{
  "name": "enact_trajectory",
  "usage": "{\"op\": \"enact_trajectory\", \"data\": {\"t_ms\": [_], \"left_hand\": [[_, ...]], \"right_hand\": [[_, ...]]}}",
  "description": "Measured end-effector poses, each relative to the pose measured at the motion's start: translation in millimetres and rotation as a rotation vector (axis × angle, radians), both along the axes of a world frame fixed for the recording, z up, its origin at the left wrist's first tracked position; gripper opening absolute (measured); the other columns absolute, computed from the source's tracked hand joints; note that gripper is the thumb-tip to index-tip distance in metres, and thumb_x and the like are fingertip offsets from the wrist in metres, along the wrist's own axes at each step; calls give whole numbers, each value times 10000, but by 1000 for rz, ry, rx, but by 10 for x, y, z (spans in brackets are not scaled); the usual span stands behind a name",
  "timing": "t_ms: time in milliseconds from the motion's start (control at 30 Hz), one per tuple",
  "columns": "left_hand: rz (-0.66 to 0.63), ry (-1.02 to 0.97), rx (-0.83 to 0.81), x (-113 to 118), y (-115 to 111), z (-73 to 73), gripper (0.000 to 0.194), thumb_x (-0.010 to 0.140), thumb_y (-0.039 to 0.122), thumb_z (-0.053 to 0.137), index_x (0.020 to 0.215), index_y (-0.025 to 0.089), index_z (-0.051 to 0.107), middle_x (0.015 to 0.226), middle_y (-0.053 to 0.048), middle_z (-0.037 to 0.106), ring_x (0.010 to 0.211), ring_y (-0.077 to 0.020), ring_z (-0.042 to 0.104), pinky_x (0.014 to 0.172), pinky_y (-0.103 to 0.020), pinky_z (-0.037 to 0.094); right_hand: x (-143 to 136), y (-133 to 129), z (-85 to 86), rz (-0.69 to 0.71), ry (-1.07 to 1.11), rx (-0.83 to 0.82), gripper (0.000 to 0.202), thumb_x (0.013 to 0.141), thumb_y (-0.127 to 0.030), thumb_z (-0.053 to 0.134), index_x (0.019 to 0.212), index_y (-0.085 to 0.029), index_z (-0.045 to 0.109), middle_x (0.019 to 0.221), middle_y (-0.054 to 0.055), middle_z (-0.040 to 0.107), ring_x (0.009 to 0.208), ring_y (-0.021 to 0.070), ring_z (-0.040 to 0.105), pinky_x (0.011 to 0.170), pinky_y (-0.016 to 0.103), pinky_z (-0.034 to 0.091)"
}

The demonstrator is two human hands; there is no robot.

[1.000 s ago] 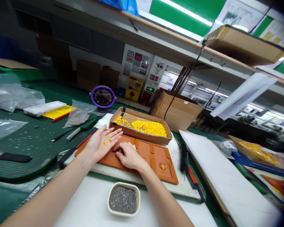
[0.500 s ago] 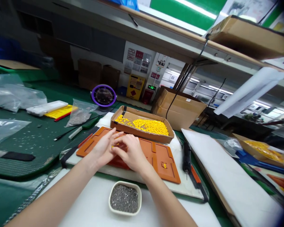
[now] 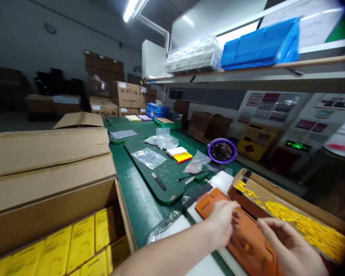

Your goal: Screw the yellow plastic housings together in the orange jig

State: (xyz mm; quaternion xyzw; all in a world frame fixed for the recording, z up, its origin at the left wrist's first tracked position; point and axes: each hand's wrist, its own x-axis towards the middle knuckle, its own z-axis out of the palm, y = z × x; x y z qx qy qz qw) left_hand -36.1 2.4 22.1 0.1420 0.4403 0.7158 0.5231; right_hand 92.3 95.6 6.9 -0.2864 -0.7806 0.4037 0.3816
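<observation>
My left hand [image 3: 222,222] is over the left part of the orange tray [image 3: 211,201], its fingers curled in towards the palm. Whatever they may hold is hidden. My right hand [image 3: 293,247] hovers at the tray's right side, beside the cardboard box of small yellow parts [image 3: 301,220]. Its thumb and fingers are apart, and nothing shows between them. Between the two hands a small yellow piece [image 3: 247,247] sits in the tray, blurred.
At the lower left stands an open carton [image 3: 126,218] with yellow packs [image 3: 82,241]. A green mat [image 3: 172,195] carries plastic bags [image 3: 149,156] and a black-handled tool [image 3: 160,181]. Behind it is a purple fan [image 3: 222,150]. A shelf [image 3: 253,78] with blue bins [image 3: 258,48] runs above.
The view has swung left, bringing the carton of yellow packs into sight. My hands, close together before, are now apart, the right one nearer the box of yellow parts.
</observation>
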Motion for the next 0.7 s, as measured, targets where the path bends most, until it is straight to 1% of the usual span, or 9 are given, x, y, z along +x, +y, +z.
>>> {"op": "enact_trajectory", "data": {"t_ms": [67,100,167,233,300,333,567,633,700], "left_hand": [[13,174,19,-20,-310,-110,114,836,196,516,733,160,483,550,61,366,485,-77,291,523,-198,251],[-17,258,28,-17,-492,-188,135,807,167,561,688,148,500,575,45,407,530,-83,313,548,-207,255],[-129,449,50,-11,-831,-363,128,799,149,581,677,145,542,598,24,447,592,-107,339,608,-234,273],[-271,1169,88,-14,-1053,-516,145,874,173,463,766,157,559,718,-16,516,701,-148,407,704,-276,308],[-335,1564,86,-15,-1134,-605,201,913,170,372,827,163,554,792,-44,556,774,-180,443,767,-314,325],[-356,1655,68,-12,-1135,-623,209,922,174,355,850,165,551,820,-53,567,804,-191,455,777,-323,334],[-383,1735,49,-29,-1005,-632,211,925,190,334,931,181,545,925,-72,555,893,-231,459,780,-360,364],[-336,1721,89,-74,-1027,-702,191,915,205,360,940,192,549,917,-69,557,887,-236,468,779,-363,371],[-215,1707,137,-149,-1067,-797,147,893,244,423,946,207,556,910,-67,564,880,-245,483,780,-365,377]], "right_hand": [[-117,39,81,-48,-13,18,344,692,-501,640,829,-188,600,809,58,648,767,219,609,703,298,486],[-208,14,117,-63,-26,49,338,685,-500,638,783,-178,603,769,62,643,736,215,600,693,306,483],[-435,-78,142,34,-52,101,294,739,-457,589,762,-164,597,762,66,634,732,202,588,697,310,470],[-664,-173,87,134,-112,129,242,776,-392,548,749,-152,568,730,58,615,670,174,564,663,301,454],[-825,-249,-18,224,-179,138,163,797,-304,528,754,-148,543,712,39,601,641,147,550,635,271,440],[-873,-280,-72,238,-204,137,125,792,-268,537,751,-151,543,713,27,603,641,136,548,637,258,434],[-885,-282,-257,267,-335,193,35,783,-174,560,769,-164,530,736,-9,605,663,113,547,652,228,414],[-881,-250,-258,247,-371,228,31,775,-178,569,767,-169,541,761,-9,615,706,120,560,685,237,414],[-893,-242,-246,208,-412,263,27,768,-200,577,773,-179,561,790,-9,628,756,132,573,706,247,416]]}}
